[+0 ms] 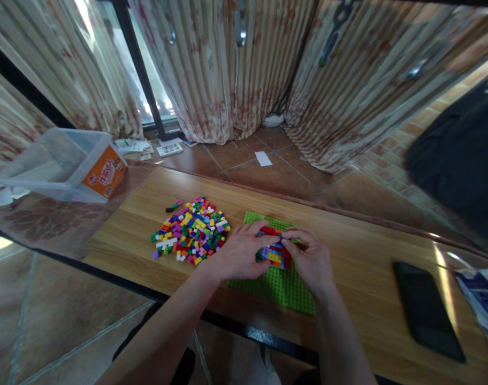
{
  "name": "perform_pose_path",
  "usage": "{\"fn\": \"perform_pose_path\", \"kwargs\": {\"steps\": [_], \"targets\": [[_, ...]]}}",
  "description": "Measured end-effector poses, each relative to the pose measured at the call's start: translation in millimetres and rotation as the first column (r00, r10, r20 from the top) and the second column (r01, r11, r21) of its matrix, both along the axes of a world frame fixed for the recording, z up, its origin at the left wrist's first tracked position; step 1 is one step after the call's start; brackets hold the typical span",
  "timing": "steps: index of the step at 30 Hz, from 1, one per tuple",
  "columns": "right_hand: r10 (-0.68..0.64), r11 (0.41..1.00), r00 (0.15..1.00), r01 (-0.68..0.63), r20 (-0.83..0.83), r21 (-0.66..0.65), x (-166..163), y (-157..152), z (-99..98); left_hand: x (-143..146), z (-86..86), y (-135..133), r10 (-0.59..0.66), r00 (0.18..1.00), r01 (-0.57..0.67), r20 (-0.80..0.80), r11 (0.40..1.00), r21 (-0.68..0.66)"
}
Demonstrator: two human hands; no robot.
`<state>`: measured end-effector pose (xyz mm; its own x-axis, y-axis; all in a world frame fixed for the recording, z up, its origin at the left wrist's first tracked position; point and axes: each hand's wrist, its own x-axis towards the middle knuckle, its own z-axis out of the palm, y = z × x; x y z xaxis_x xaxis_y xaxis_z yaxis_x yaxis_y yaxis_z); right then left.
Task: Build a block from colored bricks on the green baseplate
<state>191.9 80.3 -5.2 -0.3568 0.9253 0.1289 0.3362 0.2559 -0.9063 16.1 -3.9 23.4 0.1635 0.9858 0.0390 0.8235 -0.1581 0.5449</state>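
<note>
A green studded baseplate [284,291] lies on the wooden tabletop, and a small build of colourful toy bricks [275,256] stands on it, with red, yellow and blue parts showing. My left hand [242,251] curls around the left side of the build, its thumb and forefinger closed on it. From the right, my right hand [310,256] pinches at the build's upper edge, with what looks like a small dark blue brick at the fingertips. The fingers hide part of the build.
Left of the baseplate is a pile of loose toy bricks [198,230] in many colours. A clear plastic bin [61,182] with an orange label stands at the far left. At the right lie a black phone [426,310] and a blue-and-white packet [482,299]. Curtains [212,69] hang beyond the table.
</note>
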Motion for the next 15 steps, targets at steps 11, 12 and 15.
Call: {"fn": "perform_pose_path", "kwargs": {"steps": [11,12,15], "targets": [[-0.065,0.998,0.998,0.066,-0.013,0.010,-3.5,0.7,-6.3,0.0,-0.2,0.2,-0.006,1.000,0.005,-0.012,1.000,-0.014],[-0.067,0.998,0.998,0.068,-0.009,0.021,-3.9,-0.1,-6.0,-0.1,-0.6,0.2,-0.005,1.000,0.005,-0.011,1.000,-0.012],[-0.057,0.996,0.998,0.055,0.028,0.071,-4.4,-2.0,-2.8,-0.3,-1.4,0.3,-0.003,1.000,0.003,-0.007,1.000,-0.001]]}}
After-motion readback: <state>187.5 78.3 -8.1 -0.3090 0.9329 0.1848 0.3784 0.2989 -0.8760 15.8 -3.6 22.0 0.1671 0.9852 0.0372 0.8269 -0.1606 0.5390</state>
